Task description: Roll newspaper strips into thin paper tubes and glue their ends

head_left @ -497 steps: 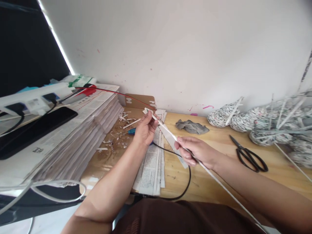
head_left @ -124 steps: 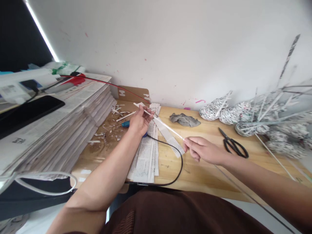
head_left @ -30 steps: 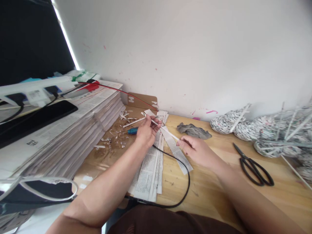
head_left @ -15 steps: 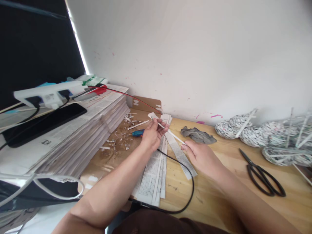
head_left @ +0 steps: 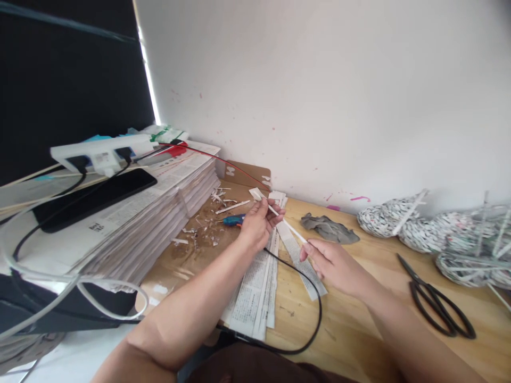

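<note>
Between my hands runs a thin rolled paper stick (head_left: pixel 294 231), tilted down to the right. My left hand (head_left: pixel 258 221) pinches its upper part, where a flat paper end sticks out beyond the fingers. The lower end sits in the closed fingers of my right hand (head_left: pixel 327 260). Beneath the hands lie long newspaper strips (head_left: pixel 251 298), and a single strip (head_left: pixel 297 255) slants out under the stick. A blue glue gun (head_left: pixel 232 219) is partly hidden behind my left hand.
A tall newspaper stack (head_left: pixel 171 213) at left bears a phone (head_left: pixel 99 199) and a power strip (head_left: pixel 107 151). Paper scraps (head_left: pixel 199 226) litter the cardboard. At right are a grey cloth (head_left: pixel 329 227), black scissors (head_left: pixel 437 300) and woven paper pieces (head_left: pixel 423 229). A black cable (head_left: pixel 317 319) loops in front.
The whole view has shifted, so things appear farther right and slightly lower. Both hands keep hold of the paper stick; my right fingers have changed their grip a little.
</note>
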